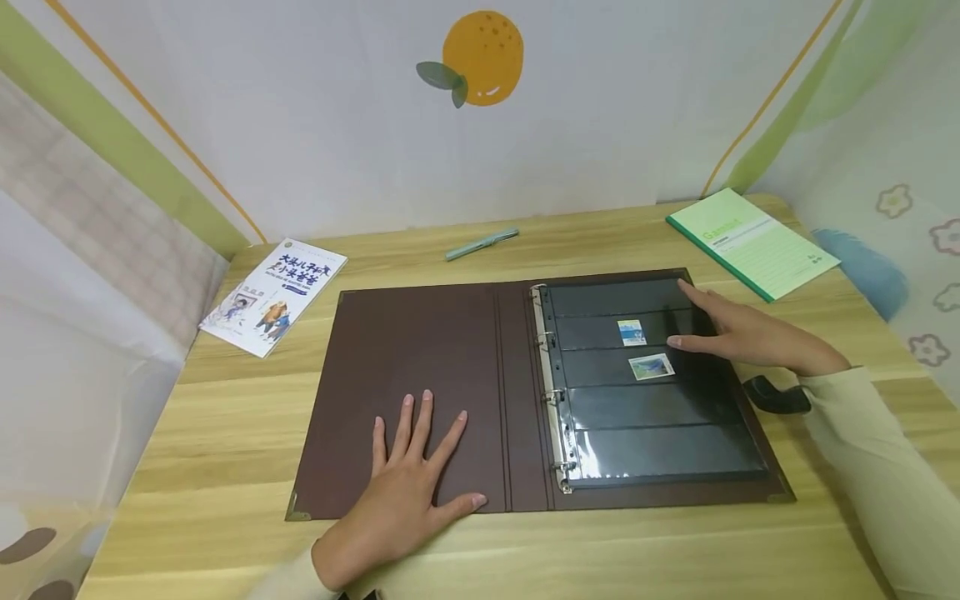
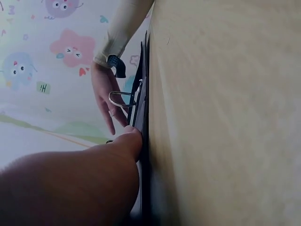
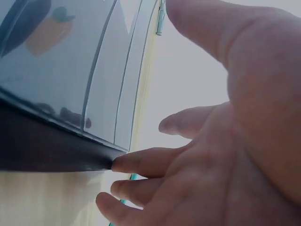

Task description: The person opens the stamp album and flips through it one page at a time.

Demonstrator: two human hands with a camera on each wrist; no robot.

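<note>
Head view: the left hand lay spread on the left of the binder; the right hand, straight-fingered, was at its right edge.

"How does your left hand lie?"

"Palm down, with my fingers spread wide and nearly straight, my thumb stuck out sideways."

"And your right hand?"

"I hold it apart from the left, fingers loosely extended, the thumb parted from the index. My sleeved right forearm slants inward."
</note>
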